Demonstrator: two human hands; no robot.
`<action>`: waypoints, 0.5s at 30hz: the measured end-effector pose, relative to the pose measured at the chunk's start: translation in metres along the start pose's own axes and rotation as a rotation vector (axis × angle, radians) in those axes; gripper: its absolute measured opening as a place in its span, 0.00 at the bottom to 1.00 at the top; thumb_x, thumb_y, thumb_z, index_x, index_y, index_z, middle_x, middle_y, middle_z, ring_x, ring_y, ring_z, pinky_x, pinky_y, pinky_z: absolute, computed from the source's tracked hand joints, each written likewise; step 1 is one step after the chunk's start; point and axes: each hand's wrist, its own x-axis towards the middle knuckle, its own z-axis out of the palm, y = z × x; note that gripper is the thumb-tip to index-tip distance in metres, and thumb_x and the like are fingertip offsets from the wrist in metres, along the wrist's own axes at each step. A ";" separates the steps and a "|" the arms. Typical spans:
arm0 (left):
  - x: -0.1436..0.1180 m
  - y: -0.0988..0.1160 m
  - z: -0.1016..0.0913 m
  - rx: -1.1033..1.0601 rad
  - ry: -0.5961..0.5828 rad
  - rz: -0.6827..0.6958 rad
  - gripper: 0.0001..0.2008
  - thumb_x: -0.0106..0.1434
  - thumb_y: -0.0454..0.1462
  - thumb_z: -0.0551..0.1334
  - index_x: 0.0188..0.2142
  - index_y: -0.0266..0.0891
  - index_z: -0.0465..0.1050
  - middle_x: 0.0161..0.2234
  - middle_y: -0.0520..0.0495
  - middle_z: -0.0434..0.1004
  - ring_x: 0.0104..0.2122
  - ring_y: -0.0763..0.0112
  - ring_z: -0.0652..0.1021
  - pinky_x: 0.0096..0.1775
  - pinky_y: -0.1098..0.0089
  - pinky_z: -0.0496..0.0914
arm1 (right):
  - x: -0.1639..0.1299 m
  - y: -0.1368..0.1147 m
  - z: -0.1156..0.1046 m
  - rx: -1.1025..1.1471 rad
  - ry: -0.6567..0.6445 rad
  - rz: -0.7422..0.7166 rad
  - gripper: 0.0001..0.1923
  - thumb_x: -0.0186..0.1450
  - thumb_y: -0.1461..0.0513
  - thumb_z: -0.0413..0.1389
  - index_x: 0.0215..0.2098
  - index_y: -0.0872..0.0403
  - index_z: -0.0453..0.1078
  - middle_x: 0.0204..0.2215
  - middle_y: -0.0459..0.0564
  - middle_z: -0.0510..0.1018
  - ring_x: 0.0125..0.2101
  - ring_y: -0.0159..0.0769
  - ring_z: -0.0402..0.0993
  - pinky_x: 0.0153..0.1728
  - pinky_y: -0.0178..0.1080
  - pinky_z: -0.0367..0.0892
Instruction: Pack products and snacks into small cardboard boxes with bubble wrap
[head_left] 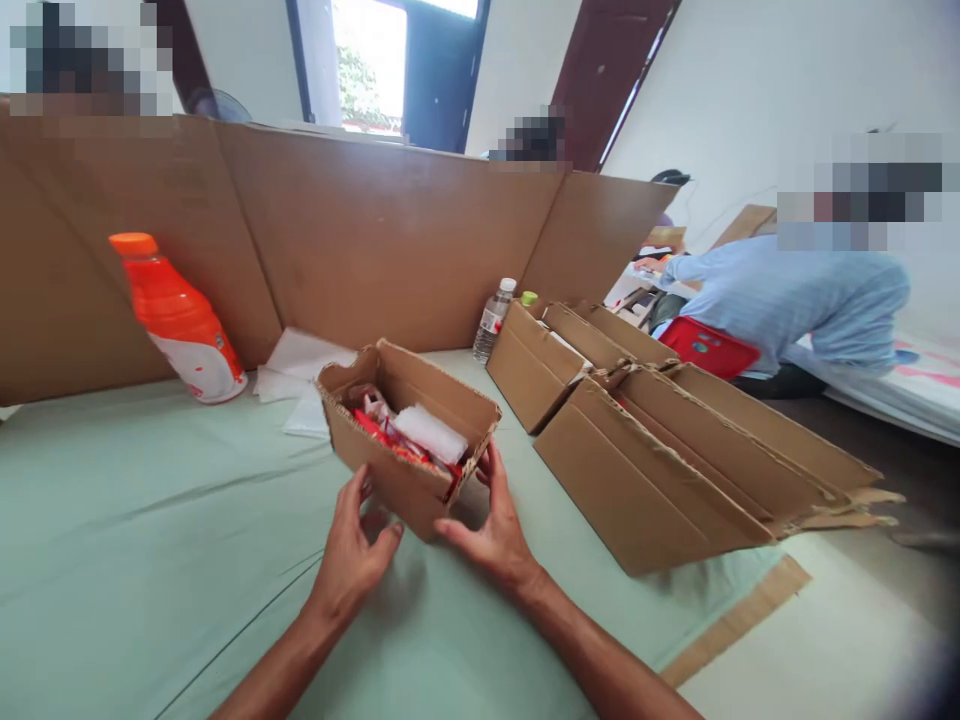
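A small open cardboard box (397,478) is tilted a little above the green cloth, its cut rim rough. Inside lie red packets (397,440) and a white, soft-looking bundle (431,432); what is under them is hidden. My right hand (499,530) grips the box's near right corner, thumb on the front face and fingers round the end. At the lower left of the front face is my left hand (356,555), its thumb and fingers spread apart. The fingertips reach the box's lower edge; I cannot tell whether they bear any weight.
Several cardboard compartments (645,480) stand at the right. An orange bottle (184,320), white sheets (300,365) and a clear water bottle (491,325) stand or lie before a tall cardboard screen (390,230). A person in a blue shirt (795,290) sits beyond, near a red basket (709,345).
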 end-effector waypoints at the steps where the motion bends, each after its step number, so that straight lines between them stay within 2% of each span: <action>1: 0.021 0.002 0.014 0.028 -0.052 0.041 0.40 0.58 0.41 0.63 0.68 0.40 0.51 0.67 0.31 0.56 0.65 0.48 0.65 0.55 0.52 0.73 | 0.010 0.004 -0.004 -0.027 0.050 0.021 0.64 0.55 0.48 0.68 0.75 0.55 0.33 0.71 0.66 0.53 0.69 0.54 0.53 0.67 0.56 0.53; 4: 0.081 0.004 0.058 0.077 -0.180 0.127 0.42 0.53 0.38 0.64 0.67 0.38 0.54 0.65 0.31 0.59 0.64 0.46 0.67 0.58 0.49 0.70 | 0.039 0.022 -0.024 -0.134 0.191 0.100 0.61 0.57 0.50 0.65 0.74 0.56 0.33 0.72 0.66 0.50 0.70 0.53 0.49 0.68 0.58 0.51; 7: 0.124 -0.002 0.096 0.096 -0.259 0.176 0.43 0.50 0.37 0.67 0.66 0.36 0.58 0.64 0.32 0.63 0.62 0.47 0.69 0.61 0.48 0.66 | 0.047 0.045 -0.042 -0.248 0.254 0.149 0.52 0.62 0.51 0.60 0.74 0.56 0.39 0.72 0.65 0.51 0.71 0.52 0.48 0.68 0.58 0.50; 11: 0.152 -0.011 0.123 0.121 -0.313 0.238 0.47 0.50 0.42 0.71 0.67 0.35 0.56 0.66 0.31 0.59 0.66 0.44 0.63 0.65 0.47 0.58 | 0.030 0.072 -0.048 -0.319 0.178 0.214 0.41 0.64 0.55 0.56 0.71 0.55 0.49 0.68 0.64 0.61 0.68 0.53 0.57 0.65 0.59 0.57; 15: 0.163 -0.017 0.134 0.135 -0.321 0.275 0.55 0.52 0.48 0.72 0.70 0.34 0.46 0.70 0.28 0.50 0.69 0.44 0.57 0.67 0.47 0.53 | 0.025 0.078 -0.044 -0.322 0.083 0.247 0.40 0.63 0.58 0.56 0.71 0.57 0.51 0.68 0.65 0.61 0.67 0.52 0.59 0.64 0.57 0.59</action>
